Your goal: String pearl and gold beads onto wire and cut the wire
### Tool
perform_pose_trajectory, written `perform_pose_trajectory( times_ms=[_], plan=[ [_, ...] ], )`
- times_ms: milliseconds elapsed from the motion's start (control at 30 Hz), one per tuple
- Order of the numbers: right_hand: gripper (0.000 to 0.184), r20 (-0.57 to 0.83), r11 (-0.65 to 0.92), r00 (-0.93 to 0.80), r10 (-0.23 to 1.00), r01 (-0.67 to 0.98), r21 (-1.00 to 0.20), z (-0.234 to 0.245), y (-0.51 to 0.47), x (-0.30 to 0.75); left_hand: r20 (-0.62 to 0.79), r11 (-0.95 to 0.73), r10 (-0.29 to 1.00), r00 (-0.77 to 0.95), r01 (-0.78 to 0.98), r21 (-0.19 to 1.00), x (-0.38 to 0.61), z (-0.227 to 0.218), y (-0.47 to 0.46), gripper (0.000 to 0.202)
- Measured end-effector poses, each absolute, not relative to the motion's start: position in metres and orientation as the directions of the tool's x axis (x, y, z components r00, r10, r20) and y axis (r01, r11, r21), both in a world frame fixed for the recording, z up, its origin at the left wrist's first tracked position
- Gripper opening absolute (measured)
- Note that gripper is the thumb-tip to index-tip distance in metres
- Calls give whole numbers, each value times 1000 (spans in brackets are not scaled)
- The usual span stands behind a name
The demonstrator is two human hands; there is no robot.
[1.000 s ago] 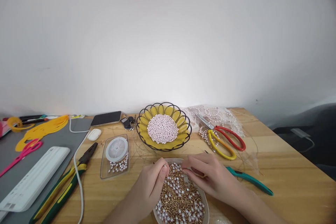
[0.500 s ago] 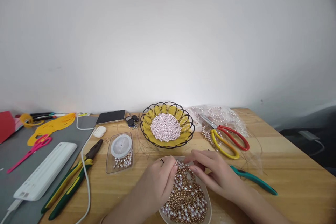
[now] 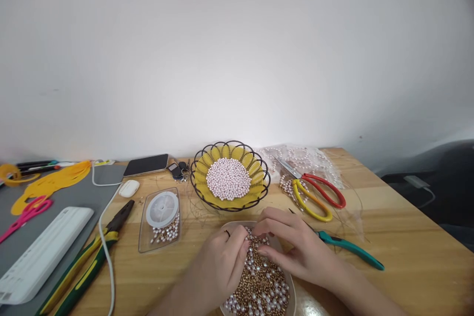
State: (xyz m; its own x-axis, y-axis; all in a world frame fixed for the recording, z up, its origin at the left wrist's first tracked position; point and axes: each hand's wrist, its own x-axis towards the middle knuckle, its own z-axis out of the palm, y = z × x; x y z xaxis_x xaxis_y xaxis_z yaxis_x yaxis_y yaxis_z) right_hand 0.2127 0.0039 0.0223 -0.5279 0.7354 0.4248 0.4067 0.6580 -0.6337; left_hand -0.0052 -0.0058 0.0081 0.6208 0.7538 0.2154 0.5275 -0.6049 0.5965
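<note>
A clear dish (image 3: 290, 289) of gold and pearl beads sits at the table's near edge. My left hand (image 3: 220, 264) hovers over its left side with fingers curled in a pinch at the beads. My right hand (image 3: 292, 247) rests over its far right side, fingertips pinched close to the left hand's. What either pinch holds is too small to make out. Behind the dish stands a black wire basket (image 3: 229, 177) with a yellow liner and a heap of pale pink beads.
Red-and-yellow scissors (image 3: 314, 192) lie on a bag of pearls at right, teal-handled pliers (image 3: 348, 247) beside my right hand. A clear tray with a thread spool (image 3: 160, 217), green-yellow pliers (image 3: 87, 256), white cable, white mouse, phone, keys and a grey mat with a white keyboard lie left.
Both hands have drawn closer together over the far part of the bead dish, fingertips now nearly touching. The view has shifted slightly.
</note>
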Motion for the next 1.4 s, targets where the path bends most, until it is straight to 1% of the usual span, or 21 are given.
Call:
perform_pose_trajectory(
  times_ms=[300, 333, 367, 400, 433, 467, 500, 533, 567, 600, 667, 733, 867, 933, 1000, 1067, 1167, 1233, 1267, 1333, 1400],
  plan=[
    [16, 458, 680, -520, 720, 401, -613, 29, 4, 215, 114, -450, 799, 590, 462, 764, -6, 3, -6, 26],
    [17, 462, 665, -492, 738, 413, -623, 30, 6, 222, 104, -425, 808, 580, 450, 786, -6, 3, -7, 27],
    [19, 493, 641, -412, 766, 442, -627, 31, 11, 232, 97, -399, 817, 569, 437, 806, -6, 3, -7, 28],
    [22, 478, 547, -278, 833, 542, -638, 30, 17, 244, 91, -376, 827, 555, 425, 823, -7, 2, -7, 29],
    [24, 446, 407, -119, 887, 656, -635, 27, 24, 257, 89, -360, 834, 545, 413, 837, -7, 2, -7, 30],
    [24, 412, 261, 21, 911, 744, -615, 22, 31, 272, 91, -349, 839, 536, 402, 847, -6, 2, -8, 31],
    [24, 366, 130, 121, 923, 795, -592, 16, 40, 287, 96, -344, 842, 531, 392, 853, -6, 2, -8, 31],
    [26, 311, 30, 183, 933, 819, -572, 8, 48, 301, 103, -345, 842, 529, 382, 857, -6, 3, -8, 32],
    [29, 246, -34, 201, 948, 836, -548, -1, 55, 313, 111, -348, 842, 528, 374, 860, -5, 3, -9, 32],
    [31, 209, -79, 216, 954, 853, -516, -10, 60, 323, 118, -352, 840, 529, 367, 861, -4, 4, -9, 32],
    [34, 210, -112, 225, 951, 889, -443, -25, 67, 335, 126, -355, 839, 528, 358, 863, -4, 5, -9, 33],
    [31, 186, -124, 216, 958, 904, -409, -35, 69, 338, 133, -355, 841, 525, 350, 867, -4, 6, -8, 34],
    [33, 236, -180, 259, 937, 934, -309, -41, 67, 333, 151, -346, 864, 480, 348, 871, -4, 7, -6, 35],
    [33, 205, -209, 272, 940, 936, -284, -39, 68, 331, 147, -340, 868, 474, 351, 873, -5, 6, -5, 35],
    [28, 137, -232, 284, 949, 924, -304, -35, 69, 328, 130, -330, 864, 486, 353, 875, -5, 5, -5, 35],
    [24, 116, -255, 310, 944, 904, -343, -29, 69, 327, 112, -318, 862, 494, 358, 878, -6, 3, -6, 36],
    [27, 158, -289, 380, 912, 864, -412, -18, 68, 332, 111, -318, 861, 497, 354, 879, -7, 3, -8, 36],
    [34, 202, -289, 430, 880, 822, -491, -13, 66, 340, 118, -318, 863, 492, 347, 882, -7, 4, -8, 36],
    [36, 201, -292, 458, 866, 790, -539, -11, 66, 344, 122, -320, 862, 492, 342, 884, -7, 4, -8, 36],
    [37, 193, -238, 472, 860, 707, -666, -8, 64, 352, 134, -328, 860, 493, 331, 885, -6, 5, -7, 36],
    [37, 251, -75, 379, 891, 666, -742, -6, 63, 354, 149, -343, 853, 499, 322, 882, -6, 6, -7, 35]
  ],
)
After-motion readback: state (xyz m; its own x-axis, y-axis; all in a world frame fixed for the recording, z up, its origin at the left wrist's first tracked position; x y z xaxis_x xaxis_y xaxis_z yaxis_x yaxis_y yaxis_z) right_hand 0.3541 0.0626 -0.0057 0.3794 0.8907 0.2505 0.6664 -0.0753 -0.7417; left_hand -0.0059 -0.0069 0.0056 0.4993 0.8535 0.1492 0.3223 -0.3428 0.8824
